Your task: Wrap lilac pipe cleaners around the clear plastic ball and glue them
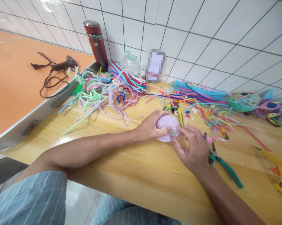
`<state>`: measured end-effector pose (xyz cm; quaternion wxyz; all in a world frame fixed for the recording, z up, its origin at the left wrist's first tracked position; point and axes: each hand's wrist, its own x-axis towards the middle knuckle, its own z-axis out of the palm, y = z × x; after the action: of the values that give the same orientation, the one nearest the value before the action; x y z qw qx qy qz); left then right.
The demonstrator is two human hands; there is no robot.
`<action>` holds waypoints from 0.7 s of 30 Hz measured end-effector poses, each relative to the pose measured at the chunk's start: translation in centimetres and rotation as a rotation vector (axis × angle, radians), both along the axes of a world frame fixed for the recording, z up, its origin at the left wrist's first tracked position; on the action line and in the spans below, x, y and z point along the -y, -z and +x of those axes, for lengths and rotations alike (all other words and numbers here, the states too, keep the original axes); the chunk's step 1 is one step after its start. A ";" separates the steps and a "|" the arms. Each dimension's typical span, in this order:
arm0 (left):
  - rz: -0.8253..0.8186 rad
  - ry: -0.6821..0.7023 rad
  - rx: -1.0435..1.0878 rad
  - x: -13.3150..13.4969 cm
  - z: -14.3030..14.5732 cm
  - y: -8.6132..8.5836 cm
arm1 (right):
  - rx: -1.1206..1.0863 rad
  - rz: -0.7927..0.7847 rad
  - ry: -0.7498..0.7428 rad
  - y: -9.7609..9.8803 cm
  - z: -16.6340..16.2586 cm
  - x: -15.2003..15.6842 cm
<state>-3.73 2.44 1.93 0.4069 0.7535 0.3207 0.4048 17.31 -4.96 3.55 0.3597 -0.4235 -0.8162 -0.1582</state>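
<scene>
A round ball wound with lilac pipe cleaner (pixel 167 121) is held just above the wooden table. A clear, shiny part (pixel 173 132) shows on its near right side, not wrapped. My left hand (pixel 152 125) is closed around the ball from the left, with its thumb lying across the front by the clear part. From the right, my right hand (pixel 192 147) pinches at the edge of that clear part with thumb and forefinger. Whatever lies between those fingertips is too small to make out. Green-handled pliers (pixel 227 168) lie beside my right wrist.
Loose pipe cleaners (pixel 96 90) pile up at the back left, near a red thermos (pixel 96 43) and a phone (pixel 155 65). Scraps (pixel 215 118) and a blue bundle (pixel 199 90) lie back right. A yellow glue gun (pixel 279 168) sits at the right edge.
</scene>
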 end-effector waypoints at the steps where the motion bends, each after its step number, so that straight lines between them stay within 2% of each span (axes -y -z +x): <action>1: 0.012 -0.012 0.003 0.1 0.1 0.2 | -0.003 -0.002 0.000 0.0 0.0 0.0; 5: 0.016 -0.059 0.020 0.3 0.2 0.5 | 0.003 0.004 -0.005 0.1 0.1 0.0; 14: -0.013 -0.059 0.022 0.5 0.2 0.2 | 0.045 0.019 0.016 0.2 0.4 0.1; 21: -0.128 0.018 -0.054 0.1 -0.2 -1.0 | 0.007 -0.009 -0.008 0.6 0.4 0.1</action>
<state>-3.97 2.32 2.96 0.4492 0.7393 0.3499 0.3594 17.76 -5.02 2.99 0.3559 -0.4213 -0.8197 -0.1547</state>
